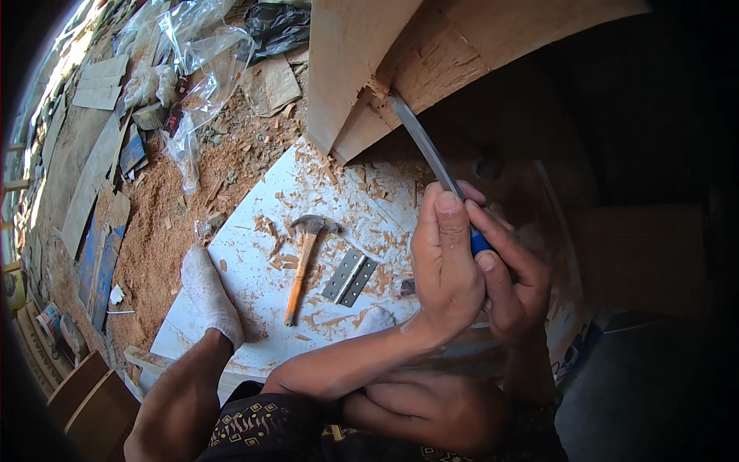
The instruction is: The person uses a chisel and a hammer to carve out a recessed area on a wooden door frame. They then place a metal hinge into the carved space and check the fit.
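Note:
Both my hands grip one chisel [425, 144], a long flat steel blade with a blue handle. My left hand [448, 262] wraps the lower blade, its thumb pressed along the steel. Just behind it, my right hand [519, 277] closes around the blue handle, which mostly hides inside the fingers. The chisel's tip touches a notch cut in the edge of a wooden board [462, 54], where splintered wood and a curl of shaving show. A claw hammer [302, 266] with a wooden handle lies to the left, beside a grey metal hinge [350, 277] lying opened flat.
A white panel [254, 223] strewn with wood chips lies under the tools; my socked foot [208, 296] rests at its left edge. Sawdust [150, 246], wood offcuts [100, 81] and clear plastic bags [204, 58] cover the ground at left. Curved boards [85, 393] stand at lower left.

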`<action>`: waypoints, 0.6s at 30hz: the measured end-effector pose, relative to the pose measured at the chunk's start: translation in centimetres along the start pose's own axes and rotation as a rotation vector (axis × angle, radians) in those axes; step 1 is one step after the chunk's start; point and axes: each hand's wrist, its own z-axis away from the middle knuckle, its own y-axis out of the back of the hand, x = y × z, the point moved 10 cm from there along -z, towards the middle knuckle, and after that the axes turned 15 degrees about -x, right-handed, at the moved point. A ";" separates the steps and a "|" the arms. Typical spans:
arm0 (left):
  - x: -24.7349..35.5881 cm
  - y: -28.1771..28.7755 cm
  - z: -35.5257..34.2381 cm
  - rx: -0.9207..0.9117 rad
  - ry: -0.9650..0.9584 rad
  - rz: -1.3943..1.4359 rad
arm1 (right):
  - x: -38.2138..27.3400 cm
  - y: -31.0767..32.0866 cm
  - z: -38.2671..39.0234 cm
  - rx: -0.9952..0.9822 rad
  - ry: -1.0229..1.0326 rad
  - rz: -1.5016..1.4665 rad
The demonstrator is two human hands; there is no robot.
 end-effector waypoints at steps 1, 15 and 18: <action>-0.1 0.1 0.0 0.001 0.002 -0.001 | 0.0 0.0 -0.1 -0.003 0.001 0.016; 0.3 0.9 -0.6 -0.013 -0.026 -0.003 | 0.1 -0.5 -0.9 0.033 0.071 -0.072; -0.3 0.8 -0.7 -0.039 -0.083 0.000 | -0.7 -0.4 -1.3 -0.120 0.108 0.211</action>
